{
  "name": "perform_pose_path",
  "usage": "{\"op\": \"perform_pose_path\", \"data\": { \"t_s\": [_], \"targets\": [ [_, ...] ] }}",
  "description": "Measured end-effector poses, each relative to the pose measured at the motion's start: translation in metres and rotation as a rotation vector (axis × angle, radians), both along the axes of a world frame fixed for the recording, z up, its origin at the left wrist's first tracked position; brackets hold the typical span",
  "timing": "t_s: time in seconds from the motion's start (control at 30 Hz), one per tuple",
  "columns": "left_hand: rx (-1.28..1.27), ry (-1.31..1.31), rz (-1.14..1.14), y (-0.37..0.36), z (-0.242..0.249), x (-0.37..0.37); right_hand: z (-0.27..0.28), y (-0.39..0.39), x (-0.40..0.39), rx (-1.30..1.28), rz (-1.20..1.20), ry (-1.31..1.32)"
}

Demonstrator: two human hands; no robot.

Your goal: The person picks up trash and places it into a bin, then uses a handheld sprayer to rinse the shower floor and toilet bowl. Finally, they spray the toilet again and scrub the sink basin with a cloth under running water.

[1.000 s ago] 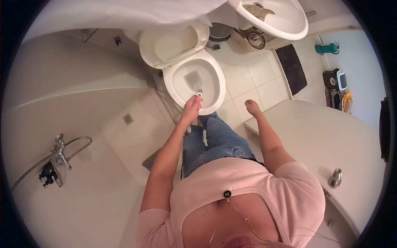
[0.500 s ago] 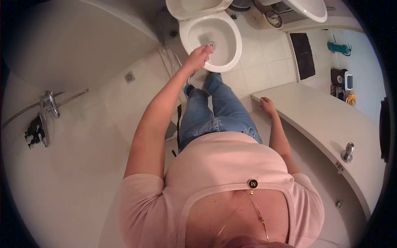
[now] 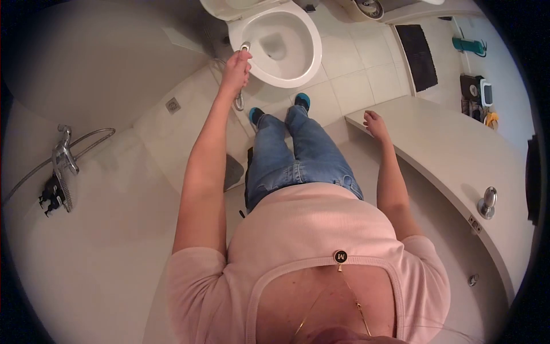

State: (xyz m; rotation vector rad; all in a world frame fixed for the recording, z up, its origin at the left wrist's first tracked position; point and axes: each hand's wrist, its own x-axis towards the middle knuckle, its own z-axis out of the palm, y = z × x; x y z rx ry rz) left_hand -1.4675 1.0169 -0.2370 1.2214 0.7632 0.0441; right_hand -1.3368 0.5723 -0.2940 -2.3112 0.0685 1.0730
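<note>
Head view: a spray nozzle (image 3: 244, 46) is gripped in the left hand (image 3: 236, 67), fingers clamped round it, held at the toilet bowl's (image 3: 298, 71) near rim. The right hand (image 3: 375, 123), fingers loosely apart, is rested on the door edge (image 3: 435, 172).

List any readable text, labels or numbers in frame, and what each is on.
"M": on the round black badge at the neckline of the pink top.
Items on the far right shelf: any print too small to read.
Nothing legible on the toilet or the sprayer in the left hand.
</note>
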Motion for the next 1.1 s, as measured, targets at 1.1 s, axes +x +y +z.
{"op": "perform_pose_path", "data": {
  "t_s": [1.1],
  "targets": [
    [0.253,0.127,-0.304,-0.127,0.054,0.041,0.019,0.057,0.049,0.385,0.156,-0.236]
  ]
}}
